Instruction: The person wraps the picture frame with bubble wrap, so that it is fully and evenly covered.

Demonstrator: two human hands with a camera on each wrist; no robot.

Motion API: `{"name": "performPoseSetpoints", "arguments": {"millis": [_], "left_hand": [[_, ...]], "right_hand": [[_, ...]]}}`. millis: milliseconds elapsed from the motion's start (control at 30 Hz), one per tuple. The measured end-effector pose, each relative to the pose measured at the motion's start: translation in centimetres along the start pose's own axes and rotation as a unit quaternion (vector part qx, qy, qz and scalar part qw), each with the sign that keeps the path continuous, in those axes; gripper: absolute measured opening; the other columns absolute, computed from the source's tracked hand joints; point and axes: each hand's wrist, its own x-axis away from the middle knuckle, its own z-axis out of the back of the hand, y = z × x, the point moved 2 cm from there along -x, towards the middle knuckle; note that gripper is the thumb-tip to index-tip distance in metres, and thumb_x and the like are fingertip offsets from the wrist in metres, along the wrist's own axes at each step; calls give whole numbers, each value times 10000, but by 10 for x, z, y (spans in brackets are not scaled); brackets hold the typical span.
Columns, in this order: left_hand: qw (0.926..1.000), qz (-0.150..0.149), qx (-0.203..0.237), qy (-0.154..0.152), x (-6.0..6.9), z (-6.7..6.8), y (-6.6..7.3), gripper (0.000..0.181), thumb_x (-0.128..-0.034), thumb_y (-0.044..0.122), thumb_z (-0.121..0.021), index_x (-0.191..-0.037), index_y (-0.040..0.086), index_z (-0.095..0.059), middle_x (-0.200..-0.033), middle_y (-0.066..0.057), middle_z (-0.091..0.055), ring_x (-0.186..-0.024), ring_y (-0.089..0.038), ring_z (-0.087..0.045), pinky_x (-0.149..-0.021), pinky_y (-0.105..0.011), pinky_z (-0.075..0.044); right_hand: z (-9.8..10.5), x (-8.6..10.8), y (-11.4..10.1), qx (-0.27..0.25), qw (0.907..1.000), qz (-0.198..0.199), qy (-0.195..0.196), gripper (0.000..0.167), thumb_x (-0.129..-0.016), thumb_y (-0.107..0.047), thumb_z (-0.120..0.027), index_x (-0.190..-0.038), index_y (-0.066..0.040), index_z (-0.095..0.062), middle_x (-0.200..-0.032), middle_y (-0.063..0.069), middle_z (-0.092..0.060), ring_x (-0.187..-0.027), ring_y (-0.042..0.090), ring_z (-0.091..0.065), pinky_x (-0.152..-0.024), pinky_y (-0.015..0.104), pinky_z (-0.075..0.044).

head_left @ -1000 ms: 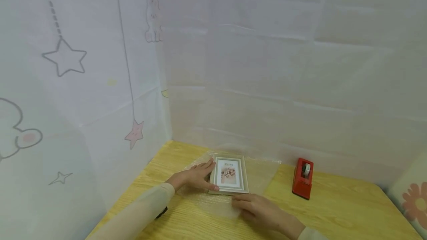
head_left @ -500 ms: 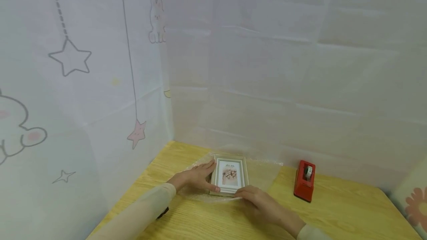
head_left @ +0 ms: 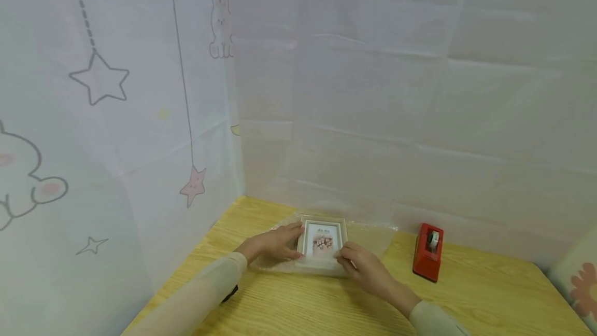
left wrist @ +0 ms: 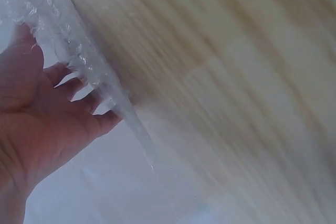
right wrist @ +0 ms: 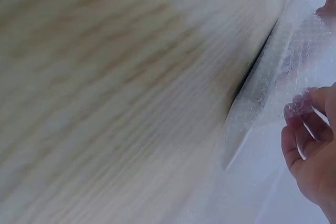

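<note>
A picture frame (head_left: 323,238) with a pale border and a flower print lies face up on a sheet of clear bubble wrap (head_left: 374,237). Along the frame's left side rests my left hand (head_left: 271,243), its fingers extended and spread; the left wrist view has them against the bubble wrap (left wrist: 79,51). My right hand (head_left: 366,268) is over the frame's lower right corner. Its thumb and fingertips pinch the near flap of the wrap, which covers the frame's lower edge. In the right wrist view the film (right wrist: 273,72) runs up into this pinch.
To the right of the wrap stands a red tape dispenser (head_left: 428,253) with a roll in it. The wooden table (head_left: 280,305) meets a pale sheet-covered wall (head_left: 350,118) close behind the frame. A small dark object (head_left: 230,293) shows beside the left sleeve.
My right hand has lifted the near edge of the bubble wrap and brought it up, away from me, over the frame's lower edge. My left hand has stayed at the frame's left side.
</note>
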Motion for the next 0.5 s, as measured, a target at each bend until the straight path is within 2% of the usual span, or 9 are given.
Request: {"name": "performPoseSetpoints", "arguments": {"millis": [67,167,267,333,433,500], "left_hand": [[10000,79,-12,2,-1,1,0,896,-963,548,-636,-1602,32,-279,-1665,-167,-177,-1515,-330,-182,-1170,-509,-245],[9997,214,-118,-96,-3,2,0,954,-915,636,-628,-1599,56,-303,-1667,-143,-185,-1515,-305,-192,-1168,-487,-262],[9990,246,-294,-227,-5,5,3,972,-897,667,-621,-1590,53,-323,-1661,-145,-198,-1510,-299,-211,-1162,-464,-284],[9986,176,-421,-249,-6,8,5,906,-930,609,-630,-1573,37,-348,-1645,-163,-224,-1499,-309,-241,-1152,-450,-308],[9985,-8,-510,-182,-7,11,6,666,-1030,386,-617,-1536,15,-395,-1606,-175,-288,-1469,-315,-299,-1142,-433,-328],[9989,-108,-449,-122,-6,10,4,554,-1061,257,-582,-1527,12,-407,-1590,-173,-309,-1458,-317,-318,-1140,-429,-332]], "right_hand": [[-1,-4,3,-5,9993,-381,-4,139,-909,-2,-757,-970,-125,-739,-871,-73,-625,-725,5,-525,-605,205,-485],[-3,-9,6,55,9964,-846,-42,116,-914,-39,-760,-954,-148,-749,-864,-96,-638,-740,-4,-553,-627,227,-509],[-5,-12,9,125,9942,-1069,-61,89,-900,-44,-771,-934,-125,-758,-860,-93,-653,-740,11,-574,-634,238,-520],[-6,-15,12,159,9929,-1176,-76,67,-897,-51,-776,-934,-104,-760,-853,-89,-655,-730,20,-573,-626,238,-514],[-10,-17,17,105,9909,-1340,-69,72,-895,-56,-778,-964,-62,-760,-846,-81,-663,-721,26,-574,-622,246,-510],[-13,-16,21,8,9893,-1460,-77,94,-896,-59,-779,-987,-53,-759,-847,-76,-674,-721,29,-583,-628,257,-515]]}}
